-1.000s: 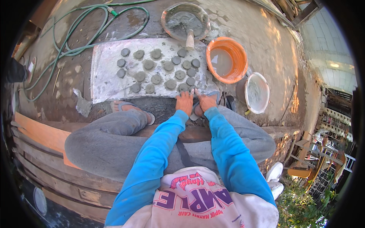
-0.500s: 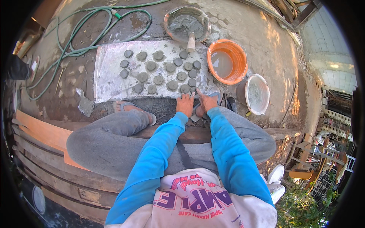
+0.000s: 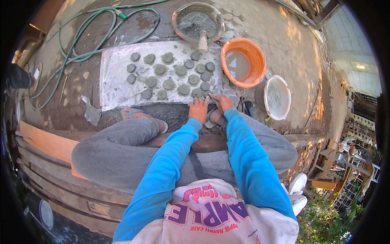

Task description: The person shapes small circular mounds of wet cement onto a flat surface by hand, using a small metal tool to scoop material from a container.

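Note:
Round grey cement discs (image 3: 168,84) lie spread over a white, cement-smeared sheet (image 3: 115,87) in front of my feet. My left hand (image 3: 198,110) rests at the sheet's near edge, fingers stretched forward and slightly apart, close to a disc (image 3: 197,92). Just right of it, my right hand (image 3: 221,103) is closed, its fingertips pinched together near the left fingertips. Whatever sits between them is too small to make out. More discs (image 3: 204,86) stand beyond the right fingertips.
Behind the sheet stands a tub of wet cement (image 3: 198,23) with a wooden handle (image 3: 202,42) sticking out. An orange bucket (image 3: 256,61) of cloudy water and a whitish bucket (image 3: 278,97) stand to the right. A green hose (image 3: 106,38) coils at the far left.
My right hand's fingertips have shifted slightly left and drawn together beside the left hand. The left hand stays nearly in place. The view has moved a little.

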A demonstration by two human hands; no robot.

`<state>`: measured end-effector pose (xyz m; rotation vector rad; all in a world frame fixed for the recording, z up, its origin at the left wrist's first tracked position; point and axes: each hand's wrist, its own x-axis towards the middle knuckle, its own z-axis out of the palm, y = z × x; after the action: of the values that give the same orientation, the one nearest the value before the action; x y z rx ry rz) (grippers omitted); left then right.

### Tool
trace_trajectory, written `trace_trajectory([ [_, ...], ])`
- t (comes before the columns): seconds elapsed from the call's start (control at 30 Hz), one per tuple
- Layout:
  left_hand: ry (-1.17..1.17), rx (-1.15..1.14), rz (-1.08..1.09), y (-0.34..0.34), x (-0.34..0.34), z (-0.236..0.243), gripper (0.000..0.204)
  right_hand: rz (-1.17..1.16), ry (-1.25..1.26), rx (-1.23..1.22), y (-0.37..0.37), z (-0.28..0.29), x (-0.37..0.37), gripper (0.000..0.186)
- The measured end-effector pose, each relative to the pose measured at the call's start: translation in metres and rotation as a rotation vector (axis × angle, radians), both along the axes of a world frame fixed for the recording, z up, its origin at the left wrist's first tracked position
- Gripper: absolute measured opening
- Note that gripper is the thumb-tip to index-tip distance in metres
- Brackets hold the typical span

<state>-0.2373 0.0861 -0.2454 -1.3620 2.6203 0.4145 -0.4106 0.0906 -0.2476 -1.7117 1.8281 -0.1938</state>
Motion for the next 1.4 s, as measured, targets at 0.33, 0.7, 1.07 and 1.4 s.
trace_trajectory([
  [0.33,0.090,0.099,0.019,-0.004,0.000,0.002,0.057,0.011,0.121,-0.056,0.026,-0.013,-0.010,0.038],
  [0.7,0.092,0.053,0.046,-0.002,-0.001,-0.001,0.060,0.043,0.339,0.084,0.025,-0.002,0.018,0.049],
  [1.07,0.155,0.096,0.027,-0.005,0.002,-0.001,0.052,-0.082,0.216,-0.098,0.027,0.003,0.018,0.035],
  [1.4,0.687,-0.031,0.935,-0.034,0.100,0.010,0.019,0.123,0.118,0.050,0.041,0.015,0.056,0.034],
])
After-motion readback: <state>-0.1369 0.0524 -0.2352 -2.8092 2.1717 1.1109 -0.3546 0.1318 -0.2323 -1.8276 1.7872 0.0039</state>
